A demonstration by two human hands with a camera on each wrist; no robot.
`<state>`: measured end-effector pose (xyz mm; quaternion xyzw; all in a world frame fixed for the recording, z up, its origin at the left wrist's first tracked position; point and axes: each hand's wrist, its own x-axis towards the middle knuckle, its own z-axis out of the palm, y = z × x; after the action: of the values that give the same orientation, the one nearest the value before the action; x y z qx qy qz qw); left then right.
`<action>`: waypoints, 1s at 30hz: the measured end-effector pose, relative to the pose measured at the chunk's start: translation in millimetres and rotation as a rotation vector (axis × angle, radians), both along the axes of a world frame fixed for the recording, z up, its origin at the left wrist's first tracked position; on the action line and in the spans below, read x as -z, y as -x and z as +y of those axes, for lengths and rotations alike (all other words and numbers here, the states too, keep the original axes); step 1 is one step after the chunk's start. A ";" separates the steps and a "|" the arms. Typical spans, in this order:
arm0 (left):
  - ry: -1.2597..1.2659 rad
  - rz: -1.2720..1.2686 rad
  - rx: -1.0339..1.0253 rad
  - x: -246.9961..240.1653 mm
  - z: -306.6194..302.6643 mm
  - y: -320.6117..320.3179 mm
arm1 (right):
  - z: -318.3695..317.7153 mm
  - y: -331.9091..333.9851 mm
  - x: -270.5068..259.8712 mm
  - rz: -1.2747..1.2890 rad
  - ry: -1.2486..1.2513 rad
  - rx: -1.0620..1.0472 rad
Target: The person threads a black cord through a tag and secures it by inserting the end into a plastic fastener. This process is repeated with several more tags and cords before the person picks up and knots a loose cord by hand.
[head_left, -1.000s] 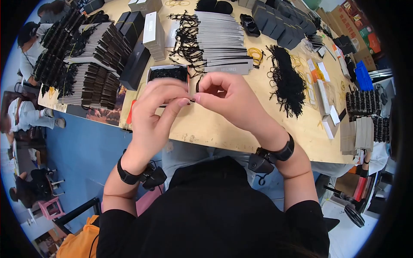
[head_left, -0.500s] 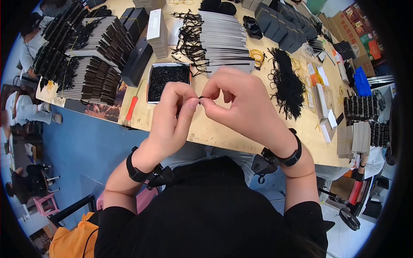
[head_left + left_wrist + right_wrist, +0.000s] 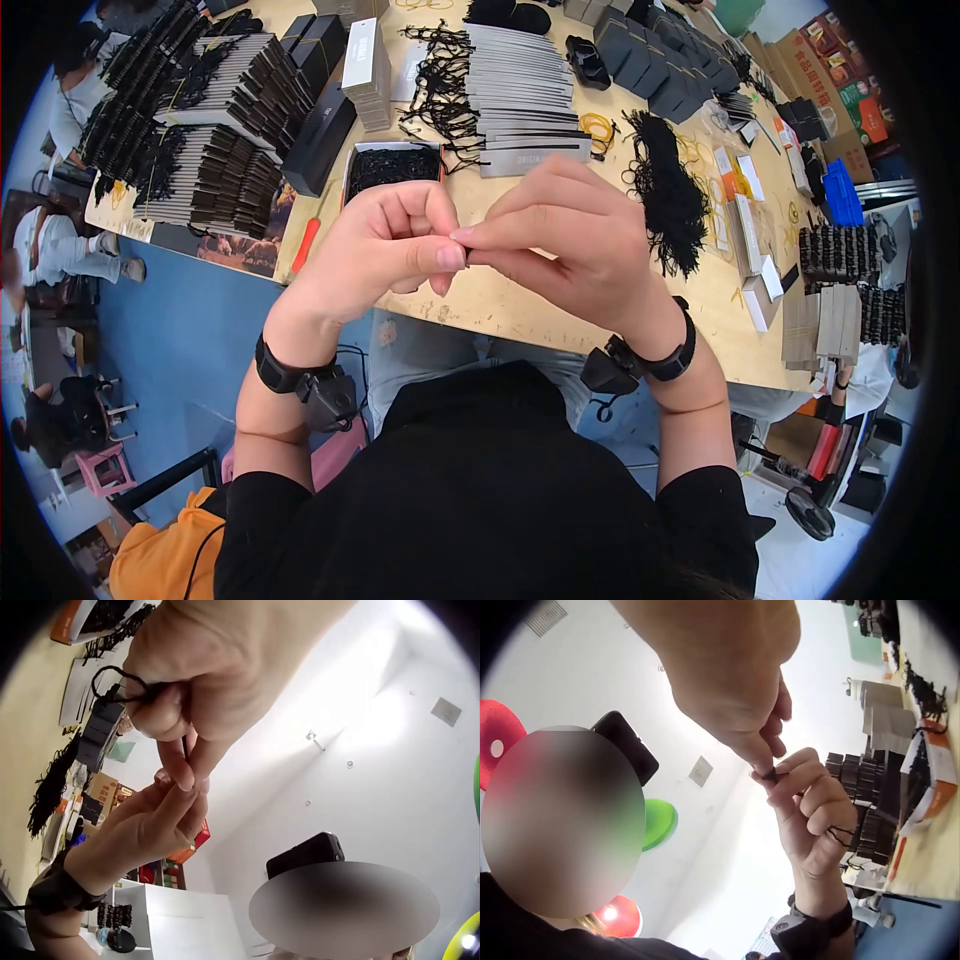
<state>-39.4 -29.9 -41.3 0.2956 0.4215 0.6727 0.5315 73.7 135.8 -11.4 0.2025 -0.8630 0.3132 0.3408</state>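
My left hand [image 3: 385, 240] grips a thin black cord [image 3: 185, 746] in curled fingers. A loop [image 3: 112, 670] of this cord stands out from the left fist. My right hand [image 3: 575, 235] meets it from the other side and pinches a small dark part of the cord [image 3: 775, 774] between thumb and forefinger. Both sets of fingertips touch there, raised over the table's front edge, and cover most of the cord. Just behind the left hand is a shallow box [image 3: 349, 175] with a heap of black cords [image 3: 398, 162] inside.
Behind the hands lies a row of grey tags [image 3: 520, 90] with black cords. A bundle of black strings [image 3: 665, 190] lies right. Dark card stacks [image 3: 215, 180], a long black box [image 3: 320, 140] and a red-handled tool [image 3: 307, 245] are left. Black boxes [image 3: 655, 60] stand at the back.
The left hand has turned, its thumb now lying across toward the right. The right fingers have straightened into a flatter pinch. Both hands stay together, slightly right of where they were a second ago.
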 end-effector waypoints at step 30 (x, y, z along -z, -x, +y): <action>0.033 0.385 -0.476 -19.2 -1.8 -31.8 | -28.9 -10.2 8.2 -0.312 0.657 0.157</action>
<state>-7.6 -31.7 -22.1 0.3020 0.5827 0.7029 0.2742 84.0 106.9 -19.6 -0.0348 -0.7709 0.5735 0.2749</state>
